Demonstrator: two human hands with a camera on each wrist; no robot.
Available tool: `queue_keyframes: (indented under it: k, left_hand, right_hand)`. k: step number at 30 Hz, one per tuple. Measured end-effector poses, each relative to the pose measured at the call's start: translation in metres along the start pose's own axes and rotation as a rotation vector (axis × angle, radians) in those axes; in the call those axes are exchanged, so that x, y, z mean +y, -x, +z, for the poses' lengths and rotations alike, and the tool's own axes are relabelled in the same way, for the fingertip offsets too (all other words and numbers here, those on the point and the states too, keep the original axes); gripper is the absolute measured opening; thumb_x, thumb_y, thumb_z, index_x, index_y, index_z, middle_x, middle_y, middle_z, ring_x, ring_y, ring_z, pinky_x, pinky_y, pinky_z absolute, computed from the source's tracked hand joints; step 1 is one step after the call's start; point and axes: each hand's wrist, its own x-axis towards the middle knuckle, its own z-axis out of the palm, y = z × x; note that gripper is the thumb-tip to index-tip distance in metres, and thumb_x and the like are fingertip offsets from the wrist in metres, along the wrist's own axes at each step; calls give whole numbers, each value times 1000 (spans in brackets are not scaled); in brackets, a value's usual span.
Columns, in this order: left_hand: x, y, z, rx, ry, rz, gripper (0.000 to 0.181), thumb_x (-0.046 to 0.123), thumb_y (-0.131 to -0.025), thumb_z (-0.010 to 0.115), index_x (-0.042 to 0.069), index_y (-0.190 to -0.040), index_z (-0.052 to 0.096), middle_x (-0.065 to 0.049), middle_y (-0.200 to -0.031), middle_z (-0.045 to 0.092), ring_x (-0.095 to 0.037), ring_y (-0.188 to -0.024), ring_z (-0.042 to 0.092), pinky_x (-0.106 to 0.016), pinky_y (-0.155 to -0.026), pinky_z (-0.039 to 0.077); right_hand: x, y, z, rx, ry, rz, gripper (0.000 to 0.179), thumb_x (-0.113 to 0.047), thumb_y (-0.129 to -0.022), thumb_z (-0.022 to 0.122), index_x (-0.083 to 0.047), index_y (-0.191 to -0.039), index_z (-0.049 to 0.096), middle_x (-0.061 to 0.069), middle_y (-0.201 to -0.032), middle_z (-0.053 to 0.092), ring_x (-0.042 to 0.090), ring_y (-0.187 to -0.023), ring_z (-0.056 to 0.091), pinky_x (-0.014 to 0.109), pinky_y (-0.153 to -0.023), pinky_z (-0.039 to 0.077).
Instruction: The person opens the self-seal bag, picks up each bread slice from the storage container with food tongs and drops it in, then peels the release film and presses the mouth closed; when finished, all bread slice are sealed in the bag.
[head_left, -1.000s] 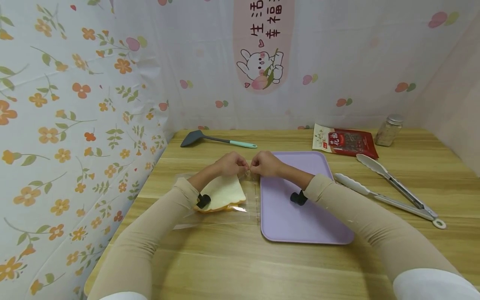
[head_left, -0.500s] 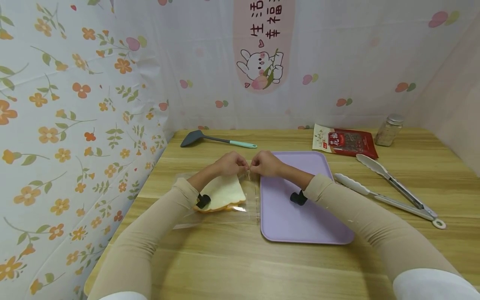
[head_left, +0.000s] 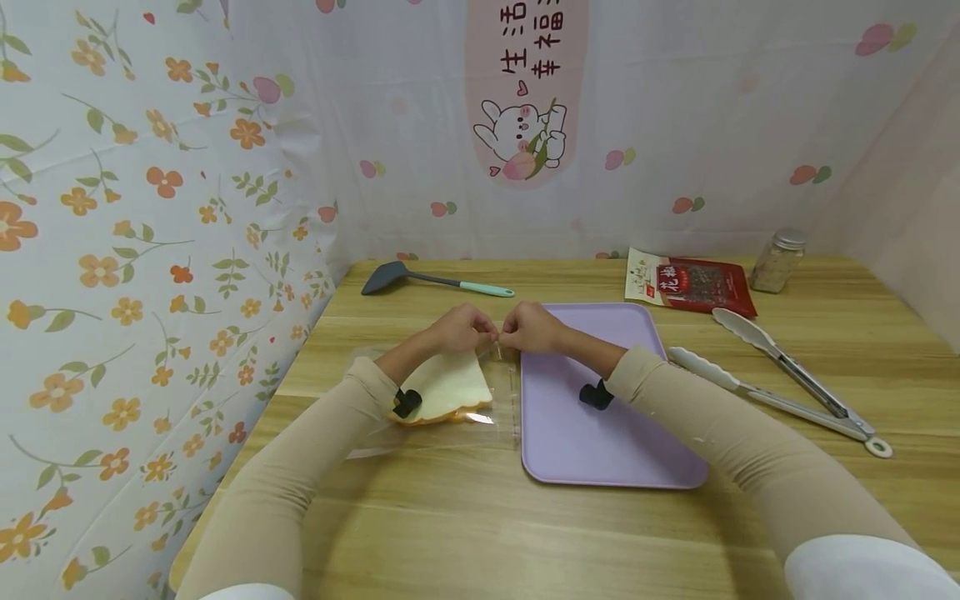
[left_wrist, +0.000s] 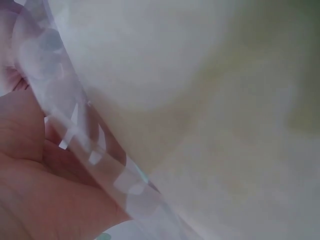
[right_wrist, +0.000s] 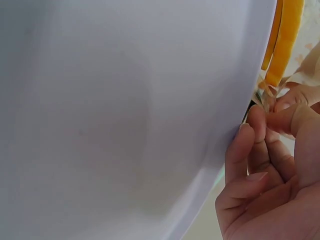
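Observation:
Slices of bread [head_left: 450, 387] lie in a clear plastic bag [head_left: 504, 417] on the table, left of a lilac tray [head_left: 600, 442]. At the bag's far right corner my left hand [head_left: 461, 327] pinches the film between thumb and finger. My right hand [head_left: 534, 327] pinches the same edge right beside it, above the tray's far left corner. In the right wrist view the thumb and forefinger of the right hand [right_wrist: 272, 165] meet on the crumpled film, close to the tray's rim. The left wrist view shows the left palm [left_wrist: 55, 185] behind shiny film, with pale bread filling the rest.
A turner [head_left: 435, 278] with a mint handle lies behind the hands. Right of the tray are open metal tongs [head_left: 795, 392]. Farther back stand a red spice packet [head_left: 693, 282] and a glass jar [head_left: 778, 262]. A patterned cloth [head_left: 420, 167] hangs behind the table.
Both hands stay almost in the same place, still pinching the bag's edge. The film between the fingertips shifts slightly; bread and tray stay put.

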Motion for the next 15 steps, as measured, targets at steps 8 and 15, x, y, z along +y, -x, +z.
queue_keyframes:
  k: [8, 15]
  left_hand:
    - [-2, -1, 1, -2, 9, 16, 16, 6, -93, 63, -2, -100, 76, -9, -94, 75, -18, -91, 65, -27, -78, 50]
    - [-2, 0, 1, -6, 23, 11, 16, 5, -94, 63, -2, -100, 75, -10, -94, 75, -15, -85, 63, -24, -72, 49]
  right_hand:
    - [0, 1, 0, -4, 17, 7, 18, -5, -82, 63, -7, -67, 73, -8, -53, 53, 5, -49, 43, 21, -49, 33]
    - [1, 4, 0, -1, -8, 48, 11, -7, -85, 65, -3, -83, 75, 0, -70, 66, 9, -61, 53, 22, -56, 42]
